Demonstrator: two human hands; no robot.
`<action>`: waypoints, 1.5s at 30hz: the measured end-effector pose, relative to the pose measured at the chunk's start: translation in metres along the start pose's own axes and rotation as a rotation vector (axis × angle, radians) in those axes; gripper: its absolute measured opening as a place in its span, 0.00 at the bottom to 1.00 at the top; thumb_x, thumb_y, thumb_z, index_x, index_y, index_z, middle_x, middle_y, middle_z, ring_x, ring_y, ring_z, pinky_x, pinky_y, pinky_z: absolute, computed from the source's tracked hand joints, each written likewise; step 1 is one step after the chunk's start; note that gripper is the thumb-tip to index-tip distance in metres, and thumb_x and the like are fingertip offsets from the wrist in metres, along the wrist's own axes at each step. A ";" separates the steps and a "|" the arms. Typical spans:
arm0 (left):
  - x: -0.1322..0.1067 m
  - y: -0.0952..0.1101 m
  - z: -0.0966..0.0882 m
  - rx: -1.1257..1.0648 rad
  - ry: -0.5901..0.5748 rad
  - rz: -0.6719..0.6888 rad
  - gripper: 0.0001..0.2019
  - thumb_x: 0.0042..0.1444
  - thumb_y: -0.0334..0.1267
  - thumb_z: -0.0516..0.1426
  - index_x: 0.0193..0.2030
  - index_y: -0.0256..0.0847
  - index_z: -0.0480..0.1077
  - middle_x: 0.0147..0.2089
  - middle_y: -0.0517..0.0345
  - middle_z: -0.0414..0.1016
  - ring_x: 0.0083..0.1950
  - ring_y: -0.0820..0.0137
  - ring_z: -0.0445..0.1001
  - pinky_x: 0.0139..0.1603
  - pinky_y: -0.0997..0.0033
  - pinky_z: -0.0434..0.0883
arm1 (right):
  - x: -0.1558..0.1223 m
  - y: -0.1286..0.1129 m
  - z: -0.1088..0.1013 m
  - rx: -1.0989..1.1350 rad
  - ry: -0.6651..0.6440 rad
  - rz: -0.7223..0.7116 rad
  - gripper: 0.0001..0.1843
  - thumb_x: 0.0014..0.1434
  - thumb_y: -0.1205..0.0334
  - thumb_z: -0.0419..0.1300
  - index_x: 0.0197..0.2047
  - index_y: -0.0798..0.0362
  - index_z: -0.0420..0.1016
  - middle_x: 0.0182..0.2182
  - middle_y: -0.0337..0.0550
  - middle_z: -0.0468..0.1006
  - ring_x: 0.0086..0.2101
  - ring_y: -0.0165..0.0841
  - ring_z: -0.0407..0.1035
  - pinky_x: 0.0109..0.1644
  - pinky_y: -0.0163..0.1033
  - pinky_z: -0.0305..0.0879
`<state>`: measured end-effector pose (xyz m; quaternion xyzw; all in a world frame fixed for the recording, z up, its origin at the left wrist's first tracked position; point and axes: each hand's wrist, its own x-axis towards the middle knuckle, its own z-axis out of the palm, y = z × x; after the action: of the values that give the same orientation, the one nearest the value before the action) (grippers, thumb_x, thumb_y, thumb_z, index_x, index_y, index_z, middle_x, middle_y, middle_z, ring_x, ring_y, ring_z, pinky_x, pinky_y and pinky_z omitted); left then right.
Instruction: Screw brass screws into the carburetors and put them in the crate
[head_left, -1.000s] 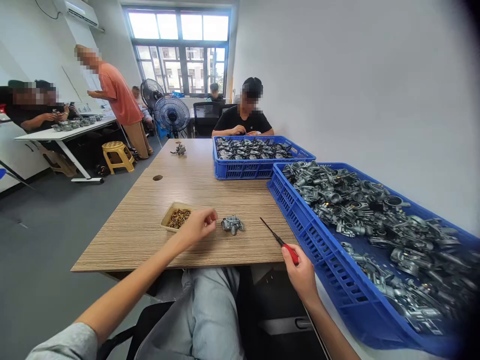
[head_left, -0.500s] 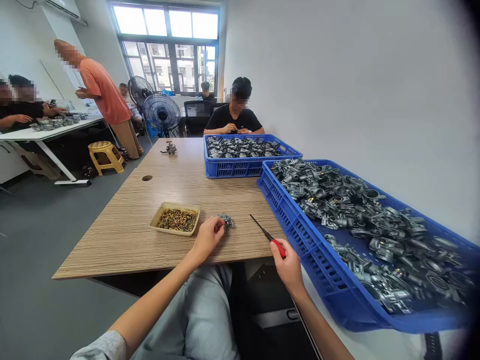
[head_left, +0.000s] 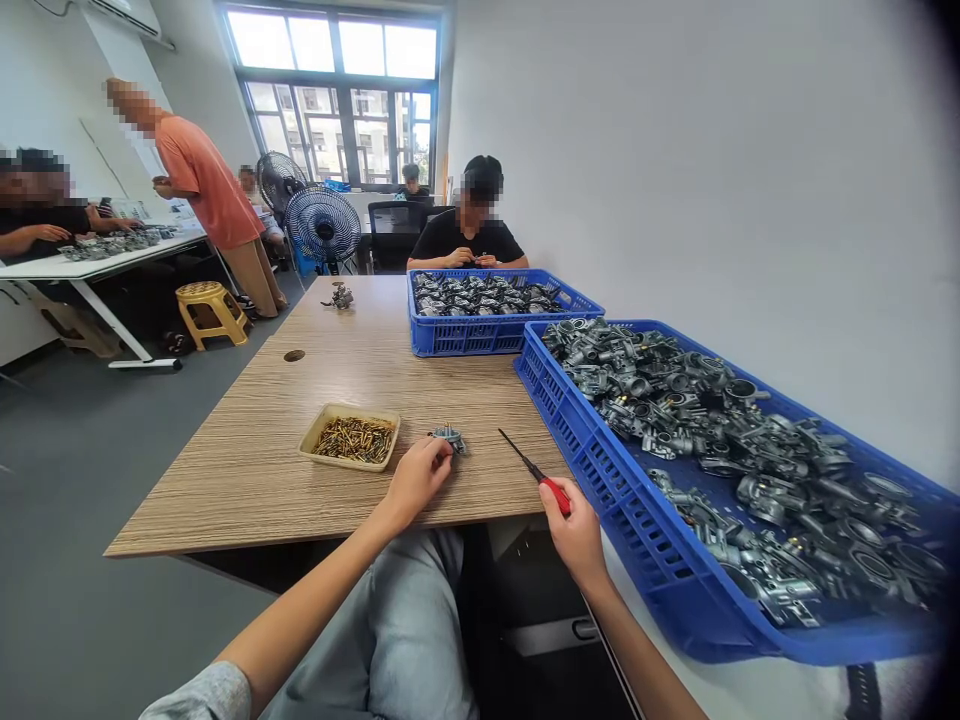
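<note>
My left hand [head_left: 420,480] is closed at a small grey metal carburetor [head_left: 451,438] that lies on the table near its front edge. My fingertips cover the carburetor's near left side. In my right hand [head_left: 576,530] is a screwdriver [head_left: 556,494] with a red and black handle, its dark shaft pointing up and left above the wood, apart from the carburetor. To the left of my left hand stands a cream tray [head_left: 306,452] full of small brass-coloured parts [head_left: 354,440], too small to make out one by one.
A large blue crate [head_left: 600,470] heaped with carburetors stands at the right. Behind it, another blue crate [head_left: 480,338] holds rows of them. A single carburetor [head_left: 341,298] lies at the table's far left. A co-worker [head_left: 471,232] sits across; another person [head_left: 206,180] stands at left.
My left hand has shifted slightly on the carburetor, and a bit more of its top shows. The screwdriver and my right hand have hardly moved.
</note>
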<state>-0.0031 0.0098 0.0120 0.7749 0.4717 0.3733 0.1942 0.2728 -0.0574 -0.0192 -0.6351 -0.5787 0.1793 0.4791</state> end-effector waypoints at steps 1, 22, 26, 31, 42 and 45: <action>0.000 0.000 0.000 0.002 -0.001 0.001 0.05 0.62 0.31 0.55 0.41 0.43 0.71 0.40 0.57 0.74 0.40 0.69 0.72 0.44 0.70 0.67 | 0.000 0.000 0.000 -0.001 -0.001 -0.001 0.23 0.66 0.40 0.54 0.42 0.52 0.75 0.36 0.48 0.82 0.38 0.42 0.74 0.42 0.43 0.68; -0.003 0.001 0.008 0.057 -0.009 0.009 0.06 0.61 0.29 0.56 0.41 0.44 0.70 0.40 0.58 0.75 0.42 0.67 0.73 0.44 0.70 0.67 | 0.000 -0.001 -0.001 -0.017 -0.015 -0.008 0.20 0.67 0.43 0.54 0.42 0.51 0.74 0.36 0.46 0.81 0.36 0.40 0.74 0.42 0.42 0.67; -0.001 0.003 0.011 0.054 0.028 -0.023 0.06 0.61 0.29 0.56 0.41 0.44 0.70 0.41 0.58 0.76 0.40 0.68 0.73 0.43 0.70 0.66 | -0.001 -0.004 -0.001 -0.015 -0.014 -0.004 0.21 0.67 0.42 0.54 0.41 0.52 0.74 0.33 0.45 0.80 0.34 0.39 0.73 0.41 0.42 0.66; 0.000 0.005 0.012 0.056 0.068 -0.054 0.05 0.61 0.30 0.55 0.41 0.44 0.70 0.41 0.58 0.76 0.39 0.69 0.72 0.41 0.70 0.66 | 0.000 -0.005 -0.001 -0.002 -0.015 0.000 0.22 0.67 0.41 0.54 0.42 0.52 0.74 0.34 0.46 0.80 0.36 0.40 0.73 0.42 0.42 0.66; -0.008 0.003 0.014 0.123 0.043 -0.027 0.05 0.65 0.33 0.55 0.42 0.45 0.71 0.42 0.58 0.78 0.41 0.69 0.75 0.43 0.71 0.66 | 0.000 -0.002 0.000 -0.002 -0.009 0.002 0.21 0.67 0.42 0.54 0.41 0.52 0.74 0.34 0.46 0.81 0.36 0.40 0.73 0.41 0.41 0.66; -0.008 0.005 0.015 0.115 0.064 -0.070 0.04 0.66 0.34 0.55 0.43 0.46 0.72 0.44 0.60 0.79 0.41 0.69 0.76 0.42 0.71 0.67 | 0.000 0.000 0.000 -0.002 -0.013 0.001 0.21 0.67 0.42 0.54 0.42 0.52 0.74 0.35 0.46 0.81 0.36 0.40 0.74 0.41 0.41 0.66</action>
<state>0.0089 0.0015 0.0022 0.7555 0.5251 0.3631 0.1473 0.2727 -0.0576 -0.0200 -0.6346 -0.5817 0.1829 0.4748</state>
